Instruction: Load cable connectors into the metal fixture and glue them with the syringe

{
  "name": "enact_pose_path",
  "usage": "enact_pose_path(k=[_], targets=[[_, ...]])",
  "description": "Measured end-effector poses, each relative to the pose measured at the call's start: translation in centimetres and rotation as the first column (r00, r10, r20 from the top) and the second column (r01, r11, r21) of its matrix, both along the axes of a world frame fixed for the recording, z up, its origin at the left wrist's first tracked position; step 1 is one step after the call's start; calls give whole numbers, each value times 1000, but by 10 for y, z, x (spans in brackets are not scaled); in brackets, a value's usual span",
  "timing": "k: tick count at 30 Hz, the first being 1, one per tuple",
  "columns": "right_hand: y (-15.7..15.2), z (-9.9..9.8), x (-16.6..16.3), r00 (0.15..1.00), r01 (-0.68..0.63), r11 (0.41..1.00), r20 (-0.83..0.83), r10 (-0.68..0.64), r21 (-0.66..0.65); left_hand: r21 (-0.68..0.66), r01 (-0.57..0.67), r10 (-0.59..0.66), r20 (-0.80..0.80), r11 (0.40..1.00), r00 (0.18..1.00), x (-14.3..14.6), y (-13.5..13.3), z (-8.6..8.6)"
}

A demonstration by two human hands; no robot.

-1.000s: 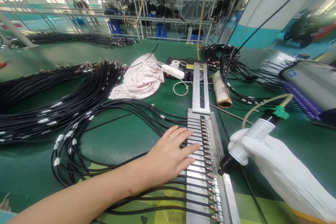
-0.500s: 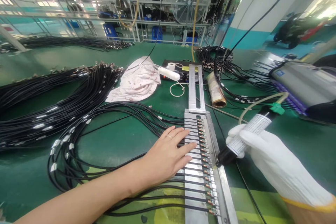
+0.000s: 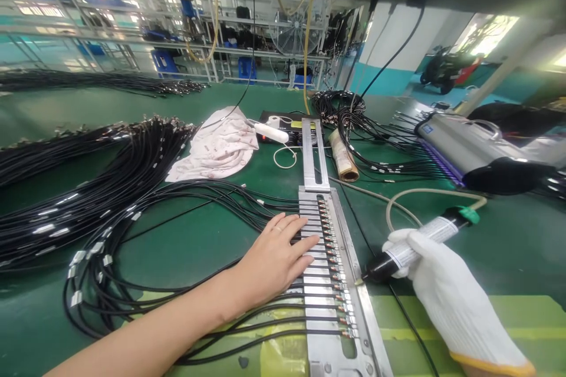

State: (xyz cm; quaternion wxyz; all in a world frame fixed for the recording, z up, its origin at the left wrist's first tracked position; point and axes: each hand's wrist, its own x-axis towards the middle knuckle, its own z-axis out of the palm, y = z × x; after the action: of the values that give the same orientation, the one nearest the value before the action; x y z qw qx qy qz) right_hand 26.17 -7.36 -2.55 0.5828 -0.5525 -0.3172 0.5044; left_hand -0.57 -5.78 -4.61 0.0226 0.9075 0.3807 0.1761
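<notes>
My left hand (image 3: 276,253) is bare, with a ring, and its spread fingers rest on the metal fixture (image 3: 315,321) and the black cables (image 3: 265,336) laid across it. The cables lie side by side in the fixture's slots, their small metal connectors (image 3: 338,283) in a row along its right side. In a white glove, my right hand (image 3: 424,265) is wrapped round a glue syringe (image 3: 418,242) with a black body, a white printed label and a green cap. The syringe tilts down to the left, its tip near the fixture's right rail (image 3: 363,291).
Thick bundles of black cables (image 3: 110,188) lie at the left. Farther back are a crumpled cloth (image 3: 216,144), a black box (image 3: 283,123) and a cardboard roll (image 3: 344,156). A grey machine with purple light (image 3: 469,141) stands at the right. The syringe's hose (image 3: 424,191) loops behind it.
The syringe's tip has moved away from the connectors to the fixture's right rail, and its body lies flatter. My left hand stays on the cables. The camera view has shifted slightly.
</notes>
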Motion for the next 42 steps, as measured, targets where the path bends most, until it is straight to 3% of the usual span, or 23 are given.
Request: enact_pose_path(k=[16, 42], targets=[[-4, -8, -3, 999, 11, 1000, 34, -12, 18, 7, 0, 0, -9, 1000, 1000, 0, 0, 1], [-6, -11, 2, 994, -79, 996, 84, 75, 42, -7, -1, 1, 1, 1000, 1000, 2, -1, 1]])
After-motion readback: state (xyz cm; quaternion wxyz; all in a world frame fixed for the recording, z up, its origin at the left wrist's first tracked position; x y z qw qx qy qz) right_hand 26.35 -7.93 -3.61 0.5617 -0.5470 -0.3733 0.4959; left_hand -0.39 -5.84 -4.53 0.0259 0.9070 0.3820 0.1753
